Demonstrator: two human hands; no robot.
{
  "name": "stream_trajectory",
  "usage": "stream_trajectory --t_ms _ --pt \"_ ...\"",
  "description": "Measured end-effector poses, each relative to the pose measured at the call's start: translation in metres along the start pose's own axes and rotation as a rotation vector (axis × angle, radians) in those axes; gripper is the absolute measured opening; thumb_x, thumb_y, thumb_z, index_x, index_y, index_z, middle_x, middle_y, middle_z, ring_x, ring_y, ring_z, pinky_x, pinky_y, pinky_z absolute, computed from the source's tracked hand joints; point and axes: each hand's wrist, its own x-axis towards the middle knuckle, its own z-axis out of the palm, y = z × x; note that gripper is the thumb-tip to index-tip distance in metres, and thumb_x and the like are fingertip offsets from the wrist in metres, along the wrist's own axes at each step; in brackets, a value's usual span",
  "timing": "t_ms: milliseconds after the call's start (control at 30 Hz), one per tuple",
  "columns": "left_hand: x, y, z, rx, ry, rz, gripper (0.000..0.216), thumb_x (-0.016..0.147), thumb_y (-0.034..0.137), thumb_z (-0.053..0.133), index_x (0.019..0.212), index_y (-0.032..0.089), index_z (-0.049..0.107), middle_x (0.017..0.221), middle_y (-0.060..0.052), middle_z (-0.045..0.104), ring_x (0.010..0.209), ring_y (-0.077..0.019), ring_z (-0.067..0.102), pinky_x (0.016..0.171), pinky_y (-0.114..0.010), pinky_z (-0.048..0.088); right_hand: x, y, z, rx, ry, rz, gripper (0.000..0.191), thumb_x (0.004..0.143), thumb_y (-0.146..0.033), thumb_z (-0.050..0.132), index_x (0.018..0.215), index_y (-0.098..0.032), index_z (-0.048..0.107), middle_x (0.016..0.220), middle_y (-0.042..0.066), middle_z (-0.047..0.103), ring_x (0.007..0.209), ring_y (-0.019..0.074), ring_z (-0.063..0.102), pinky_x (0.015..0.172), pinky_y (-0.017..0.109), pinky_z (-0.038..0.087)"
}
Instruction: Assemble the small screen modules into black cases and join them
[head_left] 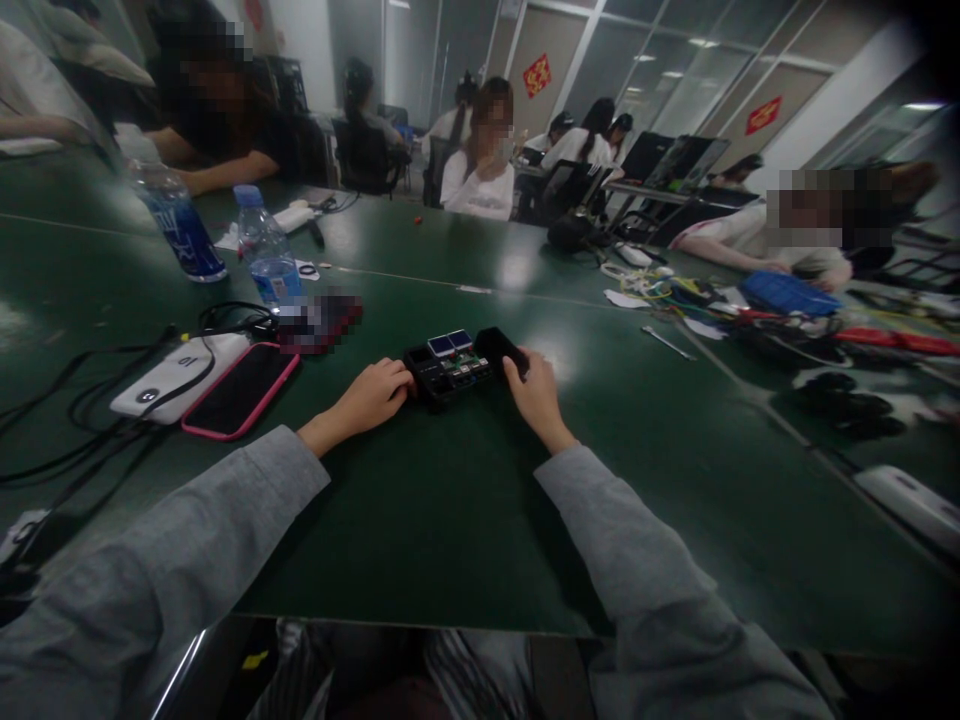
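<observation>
A small black open case point(429, 378) rests on the green table in front of me. Inside it sits a green circuit board point(463, 364) with silver parts, and two dark blue rectangular panels point(450, 344) stand along its far edge. My left hand point(379, 390) grips the left end of the case, its fingers curled and the tips partly hidden. My right hand point(536, 392) is closed on a black cover-like piece point(501, 350), tilted up just right of the case. Whether that piece touches the case I cannot tell.
To the left lie a pink-edged phone point(241, 390), a white power bank point(180, 378) and black cables. Behind them stand a water bottle point(268, 250) and a blue-labelled bottle point(180, 225). Wires and a blue item point(789, 294) are heaped at right. Several people sit around.
</observation>
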Motion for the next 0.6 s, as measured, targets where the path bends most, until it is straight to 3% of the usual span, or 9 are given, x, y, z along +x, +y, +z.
stream_trajectory --t_ms 233,367,467,600 --pt "0.000 0.000 0.001 0.002 0.008 0.004 0.018 0.089 0.014 0.045 0.090 0.019 0.062 0.098 -0.007 0.062 0.092 -0.0210 0.054 0.080 -0.038 0.046 -0.016 -0.009 -0.012 -0.049 -0.081 -0.093 0.063 0.098 -0.058 0.032 0.131 -0.009 0.051 0.122 0.020 0.059 0.112 0.0304 0.055 0.098 0.049 0.046" --pt "-0.002 -0.001 0.001 0.004 0.011 0.010 0.018 0.089 0.015 0.045 0.091 0.019 0.062 0.098 -0.007 0.062 0.093 -0.0208 0.054 0.079 -0.038 0.046 -0.033 0.003 -0.034 -0.160 -0.147 -0.155 0.065 0.099 -0.056 0.025 0.136 -0.008 0.047 0.120 0.022 0.059 0.111 0.0324 0.057 0.094 0.051 0.047" --pt "-0.002 -0.001 0.001 0.005 0.012 0.010 0.018 0.089 0.015 0.045 0.092 0.019 0.062 0.099 -0.007 0.062 0.093 -0.0209 0.054 0.080 -0.038 0.046 -0.045 0.042 -0.067 -0.240 -0.138 -0.092 0.071 0.097 -0.060 0.023 0.134 -0.006 0.050 0.115 0.024 0.061 0.109 0.0356 0.058 0.091 0.053 0.048" --pt "-0.001 -0.002 0.002 0.003 0.008 0.007 0.018 0.089 0.014 0.046 0.092 0.019 0.063 0.100 -0.006 0.062 0.094 -0.0208 0.054 0.081 -0.039 0.046 -0.069 0.121 -0.128 -0.360 0.023 0.118 0.085 0.091 -0.072 0.022 0.131 -0.005 0.055 0.115 0.032 0.060 0.112 0.0404 0.057 0.093 0.054 0.044"
